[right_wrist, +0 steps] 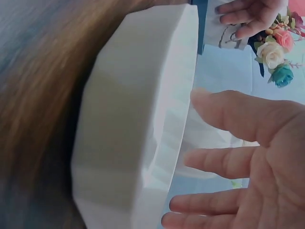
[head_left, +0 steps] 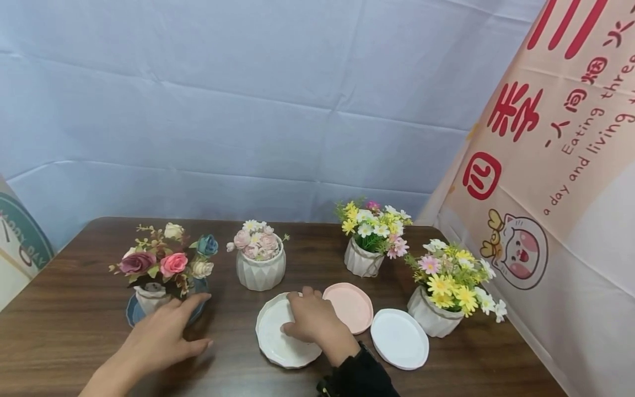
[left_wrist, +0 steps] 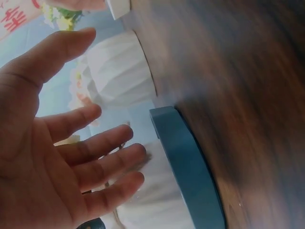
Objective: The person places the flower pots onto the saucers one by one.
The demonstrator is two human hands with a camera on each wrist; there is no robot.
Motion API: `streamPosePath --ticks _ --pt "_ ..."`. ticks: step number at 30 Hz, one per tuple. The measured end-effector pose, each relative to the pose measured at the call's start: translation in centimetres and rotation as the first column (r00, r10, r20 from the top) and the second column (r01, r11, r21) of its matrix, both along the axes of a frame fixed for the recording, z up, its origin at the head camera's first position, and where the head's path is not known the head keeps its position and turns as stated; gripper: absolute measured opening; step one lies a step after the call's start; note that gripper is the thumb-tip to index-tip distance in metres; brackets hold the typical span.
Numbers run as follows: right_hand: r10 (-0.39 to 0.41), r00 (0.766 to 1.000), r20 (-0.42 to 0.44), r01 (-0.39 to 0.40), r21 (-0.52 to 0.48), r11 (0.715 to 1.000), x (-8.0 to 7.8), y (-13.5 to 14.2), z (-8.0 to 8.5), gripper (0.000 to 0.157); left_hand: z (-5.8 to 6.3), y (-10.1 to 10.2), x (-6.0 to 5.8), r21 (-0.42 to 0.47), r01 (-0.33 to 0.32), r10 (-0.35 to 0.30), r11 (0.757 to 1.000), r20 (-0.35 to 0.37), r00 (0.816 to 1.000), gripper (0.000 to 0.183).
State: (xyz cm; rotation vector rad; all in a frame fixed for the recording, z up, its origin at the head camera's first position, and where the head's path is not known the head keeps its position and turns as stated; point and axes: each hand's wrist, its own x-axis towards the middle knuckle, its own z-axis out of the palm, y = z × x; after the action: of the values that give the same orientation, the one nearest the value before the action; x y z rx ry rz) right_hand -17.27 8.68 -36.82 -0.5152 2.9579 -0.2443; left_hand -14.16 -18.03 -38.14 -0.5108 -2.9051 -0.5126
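Note:
My left hand [head_left: 161, 333] is spread with thumb held apart, just in front of a white pot [head_left: 150, 299] of mixed artificial roses. That pot stands on a blue saucer [head_left: 133, 315]; in the left wrist view the fingers overlap the pot [left_wrist: 157, 191] and nothing lies in the palm. Over a white faceted plate [head_left: 275, 333] is my right hand [head_left: 317, 320], its thumb and fingers extended. In the right wrist view the thumb tip overlaps the rim of this plate [right_wrist: 124, 114]. Behind the plate stands a white ridged pot [head_left: 261, 271] of pale pink flowers.
A pink saucer [head_left: 349, 306] and a white saucer [head_left: 399, 338] lie right of the plate. Two pots of yellow and white daisies stand beyond, one at the back [head_left: 363, 259], one at the right [head_left: 432, 315]. A printed cloth [head_left: 526, 182] hangs along the right side.

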Motion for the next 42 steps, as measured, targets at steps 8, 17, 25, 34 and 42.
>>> streamPosePath --ticks 8,17,25,34,42 --pt "-0.035 0.999 0.01 0.035 -0.028 0.999 0.3 1.2 0.1 0.058 0.1 0.8 -0.7 0.035 0.033 -0.031 0.999 -0.039 0.999 0.073" --pt "-0.08 0.997 0.01 0.081 -0.041 0.996 0.4 2.3 0.2 0.055 0.1 1.7 -1.7 0.088 0.024 -0.025 0.996 0.008 1.0 0.075" --pt "-0.112 0.993 0.022 0.114 -0.067 0.991 0.4 3.0 0.6 0.035 0.3 2.6 -2.7 0.11 0.014 -0.019 0.994 0.044 0.999 0.074" --pt "-0.139 0.99 0.034 0.142 -0.081 0.987 0.3 3.3 0.5 0.03 -0.4 3.7 -4.2 0.2 0.018 -0.027 0.98 0.044 0.999 0.077" --pt "-0.161 0.986 0.034 0.164 -0.096 0.982 0.3 3.4 0.3 0.026 -0.4 4.6 -5.5 0.261 -0.049 0.027 0.964 0.086 0.996 0.08"
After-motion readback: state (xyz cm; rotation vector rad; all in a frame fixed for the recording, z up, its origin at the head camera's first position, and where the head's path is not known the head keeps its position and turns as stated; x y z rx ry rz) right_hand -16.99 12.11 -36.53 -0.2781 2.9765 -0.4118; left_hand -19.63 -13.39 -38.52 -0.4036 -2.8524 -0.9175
